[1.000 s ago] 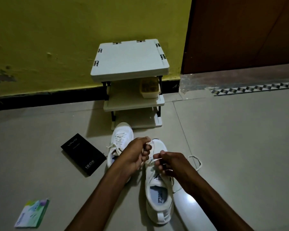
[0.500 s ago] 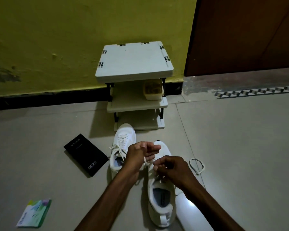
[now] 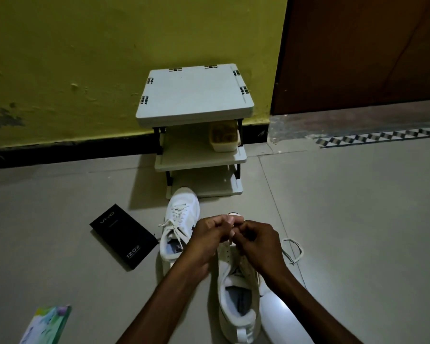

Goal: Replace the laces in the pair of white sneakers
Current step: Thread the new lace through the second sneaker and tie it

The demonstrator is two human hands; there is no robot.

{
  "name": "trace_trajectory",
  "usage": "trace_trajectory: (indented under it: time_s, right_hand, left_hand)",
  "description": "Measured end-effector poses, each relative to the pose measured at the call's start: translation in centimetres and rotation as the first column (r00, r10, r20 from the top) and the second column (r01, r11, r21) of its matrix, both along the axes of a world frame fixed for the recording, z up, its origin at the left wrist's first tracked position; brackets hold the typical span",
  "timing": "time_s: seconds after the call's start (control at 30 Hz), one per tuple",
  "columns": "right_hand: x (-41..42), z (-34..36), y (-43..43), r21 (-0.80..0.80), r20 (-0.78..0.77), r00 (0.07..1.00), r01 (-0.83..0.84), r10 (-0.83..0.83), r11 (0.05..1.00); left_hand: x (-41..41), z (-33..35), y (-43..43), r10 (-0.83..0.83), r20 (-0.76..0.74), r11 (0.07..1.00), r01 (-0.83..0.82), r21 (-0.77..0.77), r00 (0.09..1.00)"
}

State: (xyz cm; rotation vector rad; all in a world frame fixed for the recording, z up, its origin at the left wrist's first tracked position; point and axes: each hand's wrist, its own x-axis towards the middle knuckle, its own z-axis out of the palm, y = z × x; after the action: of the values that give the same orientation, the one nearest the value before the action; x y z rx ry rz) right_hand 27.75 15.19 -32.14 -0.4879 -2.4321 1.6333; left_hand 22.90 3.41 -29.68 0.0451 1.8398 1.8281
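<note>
Sneakers (image 3: 236,294) of the white pair lie side by side on the floor (image 3: 358,219), toes pointing away from me toward the little shelf rack (image 3: 194,95). Farthest left is a green packet (image 3: 46,324), then a black box (image 3: 123,238) lying flat, just beside the laced sneaker (image 3: 179,227), whose bow ends trail off to its left. My left hand (image 3: 209,238) comes next, fingers (image 3: 224,223) curled in and meeting those of my right hand (image 3: 256,240) in a tight pinch. A pale sliver shows between them, which I take for the lace (image 3: 230,240), though most of it is hidden. Both hands hover over the toe end of the near sneaker (image 3: 236,294). Its long axis runs straight from me, heel closest and open tongue facing up, so the bare eyelets sit just below the fingers and back toward me. Either hand is equally near, with the right more squarely over that shoe. I judge the next move is to feed the end down into the front eyelets. Off to the right a loose lace (image 3: 293,250) curls on the floor.
</note>
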Motion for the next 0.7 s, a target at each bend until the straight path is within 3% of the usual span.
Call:
trace_trajectory:
  time_s: [0.1, 0.17, 0.27, 0.4, 0.53, 0.63, 0.7]
  right_hand:
    - [-0.4, 0.3, 0.5, 0.051, 0.125, 0.991, -0.063, 0.056, 0.997]
    - [-0.3, 0.3, 1.0, 0.153, 0.300, 0.946, -0.178, 0.126, 0.972]
    - [0.6, 0.1, 1.0, 0.346, 0.528, 0.840, -0.347, 0.125, 0.872]
    - [0.6, 0.1, 0.7, 0.445, 0.547, 0.827, -0.420, 0.130, 0.791]
    - [0.2, 0.0, 0.8, 0.466, 0.573, 0.814, -0.416, 0.092, 0.781]
    - [0.4, -0.8, 1.2, 0.398, 0.558, 0.828, -0.327, 0.057, 0.857]
    - [0.5, -1.3, 2.0, 0.229, 0.530, 0.847, -0.194, 0.045, 0.954]
  left_hand:
    - [-0.6, -0.4, -0.3, 0.044, -0.237, 0.984, -0.082, -0.155, 0.971]
    - [-1.3, -0.8, -0.5, 0.015, -0.380, 0.963, -0.115, -0.242, 0.925]
    - [-1.3, -1.5, -0.5, -0.009, -0.375, 0.946, -0.114, -0.304, 0.927]
    - [-1.0, -2.9, -0.3, -0.148, -0.391, 0.889, -0.052, -0.456, 0.909]
    - [-1.5, -4.2, -0.4, -0.295, -0.365, 0.836, 0.053, -0.547, 0.883]
    - [-1.6, -4.8, -0.4, -0.355, -0.357, 0.802, 0.085, -0.592, 0.864]
    - [-1.6, -5.0, -0.2, -0.377, -0.376, 0.758, 0.049, -0.650, 0.846]
